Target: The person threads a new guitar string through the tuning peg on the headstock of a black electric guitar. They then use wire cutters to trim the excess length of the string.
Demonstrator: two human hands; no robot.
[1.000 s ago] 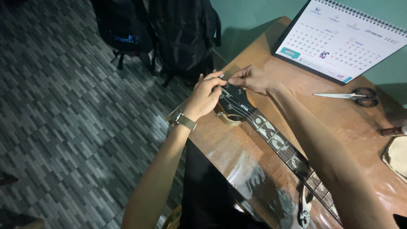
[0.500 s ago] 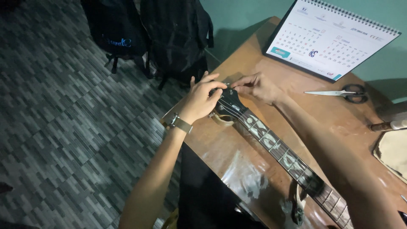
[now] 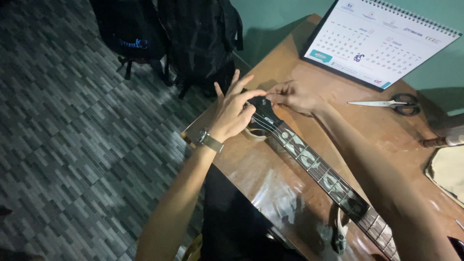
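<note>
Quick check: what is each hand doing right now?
Left hand: fingers spread, thumb and forefinger pinching at the guitar headstock.
Right hand: fingertips on the headstock; grip cannot be told.

A black guitar headstock (image 3: 263, 110) and dark neck (image 3: 319, 171) with pale patterned inlays lie on a glossy brown surface (image 3: 270, 193), beside a white calendar (image 3: 377, 41) with teal accents, black-handled scissors (image 3: 394, 103) and grey-tiled floor (image 3: 72, 145).

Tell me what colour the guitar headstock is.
Black, seen in the head view: the headstock lies between the left hand and right hand.
</note>
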